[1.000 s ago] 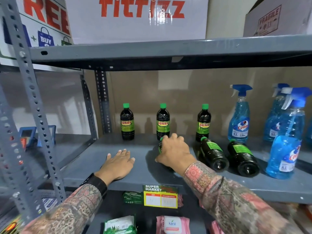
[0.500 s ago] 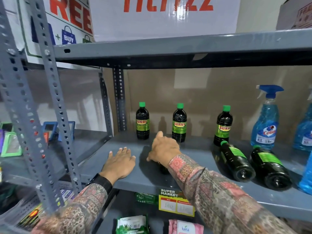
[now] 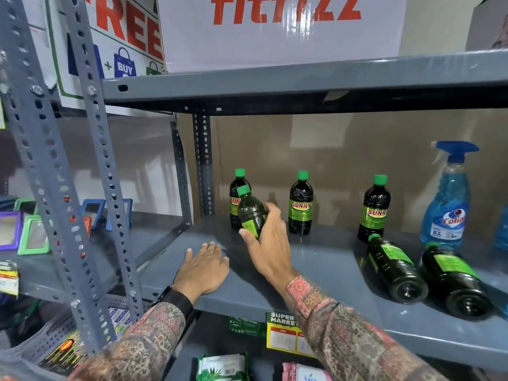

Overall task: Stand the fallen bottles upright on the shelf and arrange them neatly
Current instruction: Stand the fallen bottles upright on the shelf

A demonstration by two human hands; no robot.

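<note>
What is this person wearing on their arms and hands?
Both hands, left hand and right hand, are bare, with no gloves. Long patterned sleeves in reds, browns and greens cover both arms. A black band, perhaps a watch, sits on the left wrist.

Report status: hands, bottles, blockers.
Right hand gripping tilted bottle, lifted off shelf. Left hand flat on shelf, empty. Two fallen bottles to the right. Nothing blocking.

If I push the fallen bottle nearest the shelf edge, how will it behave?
The rightmost fallen bottle would probably roll, since it lies on its round side on the smooth shelf. It looks full, so likely heavy. Its base overhangs the front edge, so it may drop.
</note>
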